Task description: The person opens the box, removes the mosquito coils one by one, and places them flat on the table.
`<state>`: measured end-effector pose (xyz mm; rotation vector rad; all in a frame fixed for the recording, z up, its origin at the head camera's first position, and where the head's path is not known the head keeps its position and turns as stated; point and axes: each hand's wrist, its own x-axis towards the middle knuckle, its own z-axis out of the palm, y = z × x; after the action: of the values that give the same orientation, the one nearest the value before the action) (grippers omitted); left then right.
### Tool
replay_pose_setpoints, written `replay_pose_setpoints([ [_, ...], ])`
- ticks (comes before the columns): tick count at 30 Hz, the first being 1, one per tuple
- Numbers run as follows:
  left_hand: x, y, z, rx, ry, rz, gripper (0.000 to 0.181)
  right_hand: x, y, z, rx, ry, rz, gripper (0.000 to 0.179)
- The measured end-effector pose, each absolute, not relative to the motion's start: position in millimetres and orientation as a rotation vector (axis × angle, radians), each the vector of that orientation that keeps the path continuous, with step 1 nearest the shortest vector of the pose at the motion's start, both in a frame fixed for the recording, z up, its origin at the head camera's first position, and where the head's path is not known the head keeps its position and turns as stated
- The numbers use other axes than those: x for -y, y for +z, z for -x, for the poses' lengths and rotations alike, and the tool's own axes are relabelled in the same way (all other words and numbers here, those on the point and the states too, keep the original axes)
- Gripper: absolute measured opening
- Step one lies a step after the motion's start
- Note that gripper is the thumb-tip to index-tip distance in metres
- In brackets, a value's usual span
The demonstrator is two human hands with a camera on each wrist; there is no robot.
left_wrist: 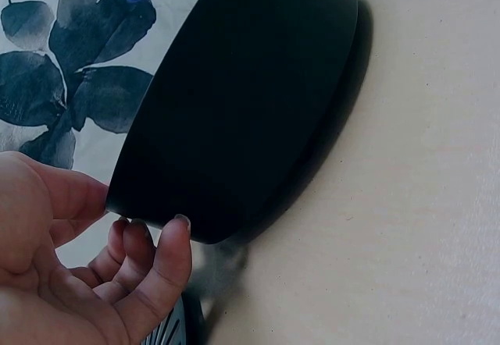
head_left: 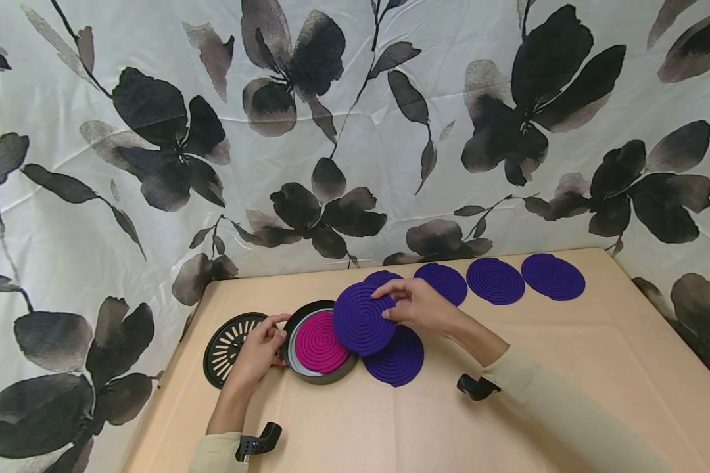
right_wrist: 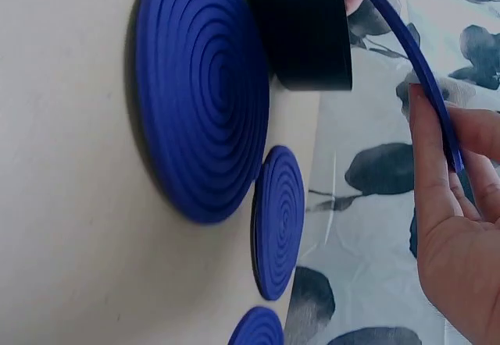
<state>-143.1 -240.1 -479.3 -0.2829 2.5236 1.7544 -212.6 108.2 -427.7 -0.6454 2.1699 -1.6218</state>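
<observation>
My right hand [head_left: 421, 306] pinches a purple spiral-ridged coaster [head_left: 363, 320] by its edge, between thumb and fingers. The coaster [right_wrist: 414, 52] is raised and tilted, partly overlapping a round black holder [head_left: 322, 379] in the head view. Inside this holder lies a magenta spiral coaster [head_left: 319, 341], with a pale grey disc [head_left: 293, 358] showing around it. My left hand [head_left: 259, 351] grips the holder's left side at the rim; its fingers curl against the dark wall [left_wrist: 234, 111] in the left wrist view. Another purple coaster [head_left: 399, 361] lies flat just right of the holder.
Several more purple coasters, among them one [head_left: 496, 281] and the rightmost [head_left: 553, 277], lie in a row along the back of the table [head_left: 343, 433]. A black slotted lid [head_left: 217, 355] lies left of the holder, partly behind my left hand. Floral fabric [head_left: 390, 131] hangs behind the table.
</observation>
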Motion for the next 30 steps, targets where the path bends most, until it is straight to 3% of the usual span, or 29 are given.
replay_pose_setpoints([
  [11,239.5,-474.7,149.5,-2.52,1.733,0.292,0.035,-136.2,-428.3,219.6,-2.162,-1.668,0.591,0.045],
  [30,241.5,-474.4,152.5,-2.492,1.74,0.271,0.038,-178.2,-437.5,223.0,-2.218,-1.645,0.538,0.044],
])
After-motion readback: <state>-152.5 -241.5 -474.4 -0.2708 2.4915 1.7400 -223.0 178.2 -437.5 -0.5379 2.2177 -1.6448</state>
